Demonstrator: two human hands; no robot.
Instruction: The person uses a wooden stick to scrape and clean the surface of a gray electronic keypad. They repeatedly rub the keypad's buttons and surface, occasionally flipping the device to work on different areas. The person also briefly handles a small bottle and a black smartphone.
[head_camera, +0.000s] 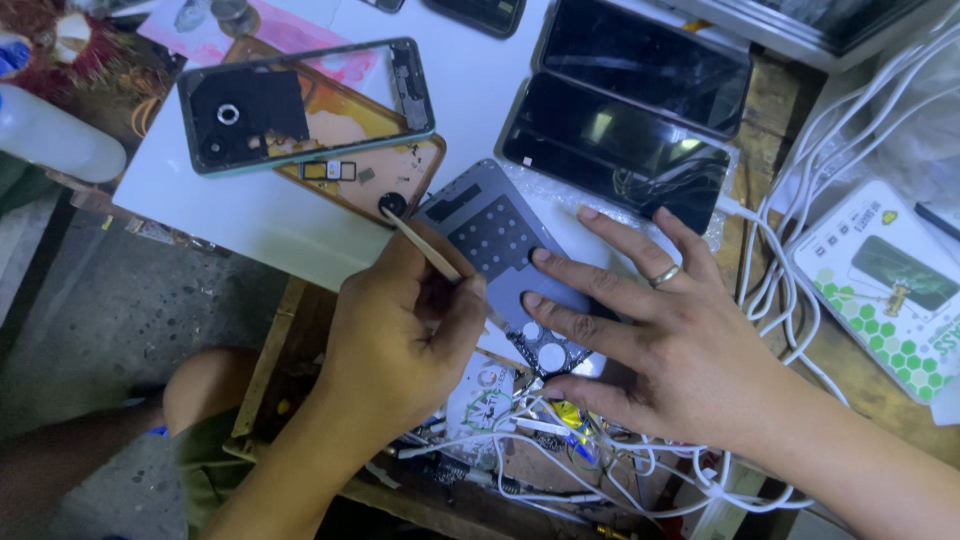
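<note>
Your left hand (400, 335) is closed around a thin stick (425, 247), pinched between thumb and fingers, its far tip up against a small black disc (392, 205) at the edge of the orange panel (400, 175). Your right hand (650, 340) lies open and flat, fingers spread, pressing down on the grey plate (490, 235); it grips nothing. A ring (665, 275) sits on one of its fingers. The plate lies tilted between your two hands, its upper corner just beside the disc, its lower end with pale round spots under your right fingertips. The stick crosses just above the plate's left edge.

Beyond the plate, a phone frame (300, 105) with its back open rests on the orange panel, on a white sheet (260, 215). To the right of it, two dark phones (640, 100) lie side by side, screens up, the nearer one just past your right fingertips. White cables (800, 200) run down the right side and bunch in a tangle below your hands. A white-and-green box (885, 280) sits at the far right on the wooden bench (770, 110). At the left, the grey floor (130, 310) shows below the bench edge, with your knee (205, 385) over it.
</note>
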